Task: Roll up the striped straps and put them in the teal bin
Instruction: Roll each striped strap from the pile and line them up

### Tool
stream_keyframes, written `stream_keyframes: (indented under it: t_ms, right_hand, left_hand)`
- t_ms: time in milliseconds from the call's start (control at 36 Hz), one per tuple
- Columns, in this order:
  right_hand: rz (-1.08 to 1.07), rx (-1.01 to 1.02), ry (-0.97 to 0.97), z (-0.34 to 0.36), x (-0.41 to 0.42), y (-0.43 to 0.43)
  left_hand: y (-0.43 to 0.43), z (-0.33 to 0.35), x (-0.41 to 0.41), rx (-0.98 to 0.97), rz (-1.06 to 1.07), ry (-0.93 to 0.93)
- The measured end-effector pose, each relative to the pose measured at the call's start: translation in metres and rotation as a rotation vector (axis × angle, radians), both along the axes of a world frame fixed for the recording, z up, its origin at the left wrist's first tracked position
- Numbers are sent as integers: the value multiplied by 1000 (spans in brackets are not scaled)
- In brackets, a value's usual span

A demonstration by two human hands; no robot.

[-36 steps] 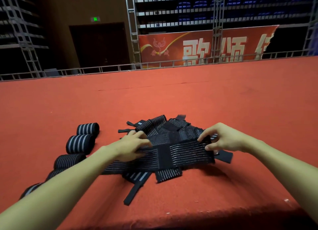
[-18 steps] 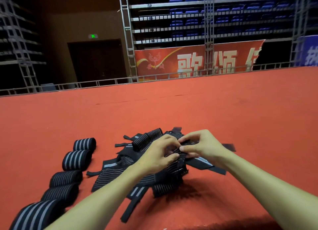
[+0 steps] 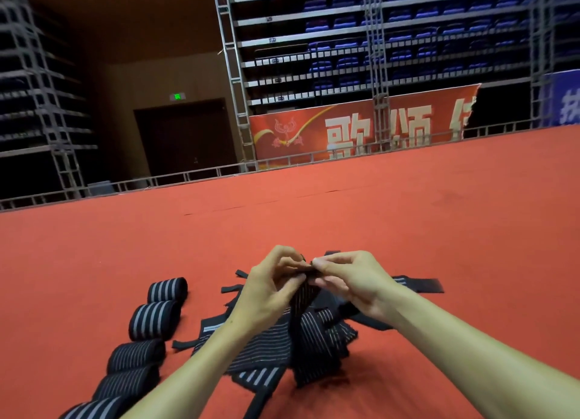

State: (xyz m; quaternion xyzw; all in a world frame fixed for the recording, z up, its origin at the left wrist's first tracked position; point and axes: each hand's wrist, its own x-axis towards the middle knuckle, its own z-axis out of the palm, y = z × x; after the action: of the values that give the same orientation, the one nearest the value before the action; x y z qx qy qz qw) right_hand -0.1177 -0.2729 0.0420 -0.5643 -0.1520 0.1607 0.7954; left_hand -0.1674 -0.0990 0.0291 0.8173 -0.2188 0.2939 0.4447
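Note:
A heap of loose black straps with grey stripes (image 3: 282, 343) lies on the red carpet in front of me. My left hand (image 3: 270, 288) and my right hand (image 3: 351, 280) meet above the heap and pinch the top end of one striped strap (image 3: 306, 293), which hangs down from my fingers onto the pile. Several rolled striped straps (image 3: 153, 320) lie in a row to the left, running toward the lower left corner. No teal bin shows in the view.
The red carpet (image 3: 439, 230) spreads wide ahead and to the right. A low metal railing (image 3: 194, 175) marks its far edge, with a red banner (image 3: 361, 130), scaffolding and tiered blue seats behind it.
My hands left the pile's two sides, came together and lifted one strap's end higher. The camera tilted up, so the straps sit lower in view.

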Motion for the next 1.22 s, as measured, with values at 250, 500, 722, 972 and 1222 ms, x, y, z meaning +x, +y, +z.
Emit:
stream_keyframes:
  t_ms: [250,500,722,972,1222]
  right_hand:
    - [-294,-397,-680,1,4,6]
    - [-295,-327,-1005,4,-1,6]
    - [-253,-207,-900,36,3,3]
    - [-356,-155,-962,82,7,-17]
    - [-427,-172,-1028,123,5,-48]
  left_hand:
    - [8,15,8,-43,138,-64]
    - [0,42,8,-239,179,-99]
    - [-7,61,1,-247,2,-96]
    - [-12,35,-3,-22,-76,91]
    - [-40,7,-1,51,-65,227]
